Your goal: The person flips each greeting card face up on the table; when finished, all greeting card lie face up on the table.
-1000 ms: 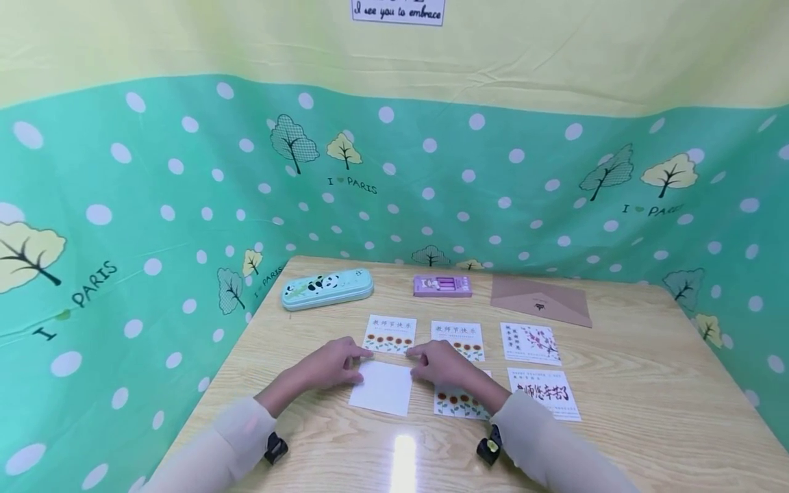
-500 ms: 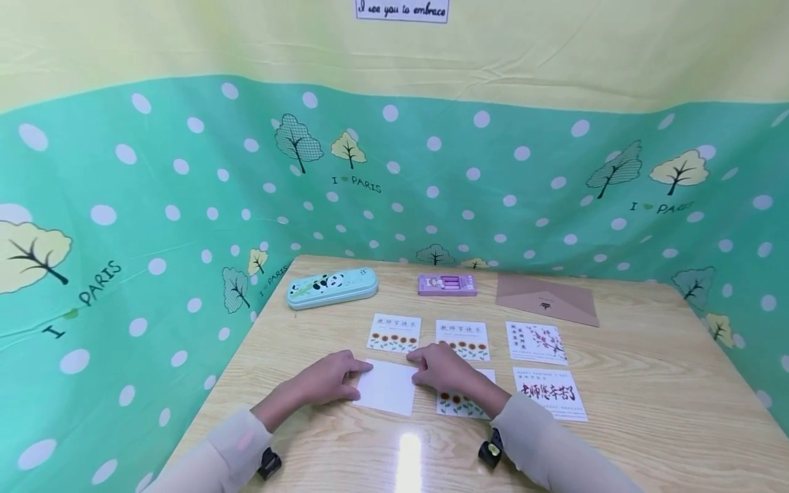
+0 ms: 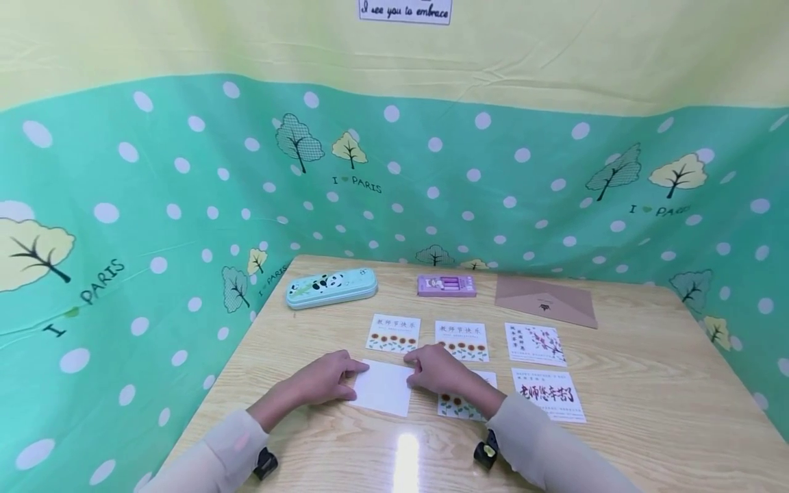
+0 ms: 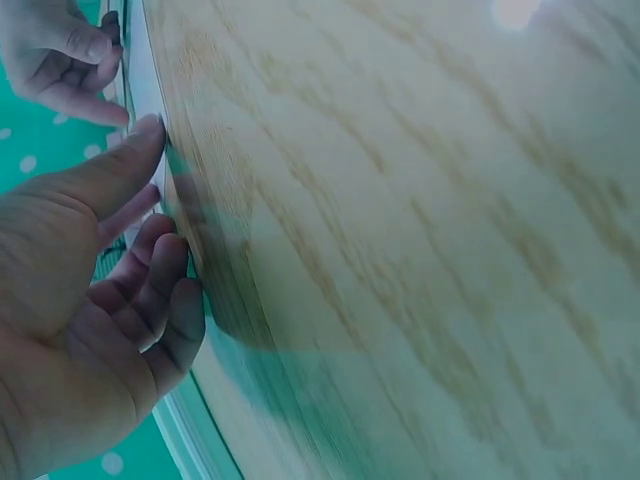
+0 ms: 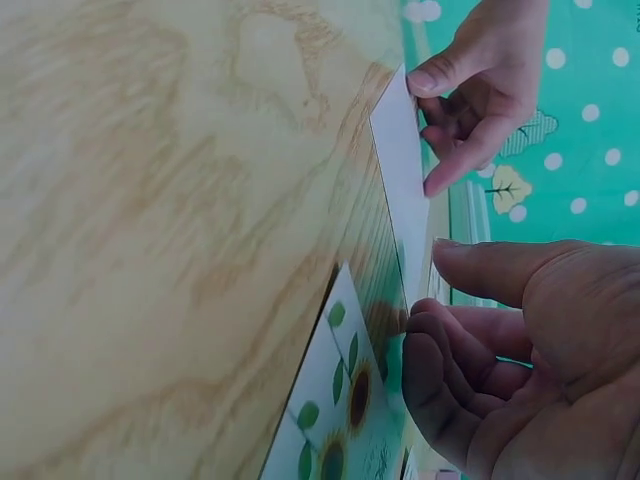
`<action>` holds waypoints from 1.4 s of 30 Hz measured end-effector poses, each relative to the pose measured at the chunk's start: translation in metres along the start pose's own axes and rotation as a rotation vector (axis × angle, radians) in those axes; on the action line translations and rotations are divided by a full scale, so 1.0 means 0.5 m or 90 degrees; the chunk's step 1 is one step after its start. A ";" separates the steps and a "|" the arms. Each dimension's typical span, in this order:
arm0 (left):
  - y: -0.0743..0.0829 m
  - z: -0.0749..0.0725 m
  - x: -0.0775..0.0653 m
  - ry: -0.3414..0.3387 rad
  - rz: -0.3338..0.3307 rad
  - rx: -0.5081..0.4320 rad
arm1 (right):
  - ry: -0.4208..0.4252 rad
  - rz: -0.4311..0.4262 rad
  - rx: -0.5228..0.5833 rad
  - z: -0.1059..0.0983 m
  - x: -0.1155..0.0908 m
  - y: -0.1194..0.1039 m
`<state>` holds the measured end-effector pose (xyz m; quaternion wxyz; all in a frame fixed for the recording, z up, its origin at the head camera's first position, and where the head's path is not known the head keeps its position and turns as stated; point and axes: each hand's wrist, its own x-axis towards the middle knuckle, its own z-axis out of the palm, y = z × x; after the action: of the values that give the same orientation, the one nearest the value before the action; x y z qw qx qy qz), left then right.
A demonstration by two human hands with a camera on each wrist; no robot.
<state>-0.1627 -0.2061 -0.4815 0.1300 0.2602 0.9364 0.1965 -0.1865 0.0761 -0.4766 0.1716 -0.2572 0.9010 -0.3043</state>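
A blank white card (image 3: 381, 388) lies flat on the wooden table, in the front row of cards. At its left edge is my left hand (image 3: 327, 378), index finger and thumb stretched out to touch it; in the left wrist view the other fingers of the left hand (image 4: 95, 300) are loosely bent. My right hand (image 3: 439, 370) has its thumb at the card's right edge and its index finger near the top right corner. From the right wrist, the white card (image 5: 402, 170) lies between both hands' fingertips. My right forearm partly hides a sunflower card (image 3: 456, 407).
Behind lie two more sunflower cards (image 3: 393, 333), (image 3: 462, 335). To the right are a blossom card (image 3: 535, 344) and a card with red lettering (image 3: 548, 396). A panda pencil case (image 3: 331, 287), a purple box (image 3: 446, 285) and a brown envelope (image 3: 545, 301) line the back.
My left hand has drawn slightly back toward me, its index finger coming from beyond the card's top edge to its upper left corner. The right hand has shifted only slightly.
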 end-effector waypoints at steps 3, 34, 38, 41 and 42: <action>-0.001 0.001 -0.001 0.002 -0.007 0.003 | 0.009 0.000 -0.008 0.005 0.000 -0.006; 0.009 0.010 -0.003 0.007 -0.080 0.013 | 0.035 0.078 0.117 0.015 0.022 -0.012; 0.008 0.011 -0.004 0.012 -0.089 -0.001 | 0.003 0.053 0.114 0.012 0.018 -0.005; 0.007 0.010 -0.007 0.015 -0.101 -0.007 | -0.008 0.032 0.118 0.012 0.016 0.002; 0.007 0.010 -0.008 0.015 -0.104 -0.005 | -0.010 0.028 0.121 0.012 0.016 0.004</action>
<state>-0.1560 -0.2042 -0.4837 0.1358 0.1798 0.9553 0.1916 -0.1908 0.0701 -0.4836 0.2087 -0.2221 0.8721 -0.3827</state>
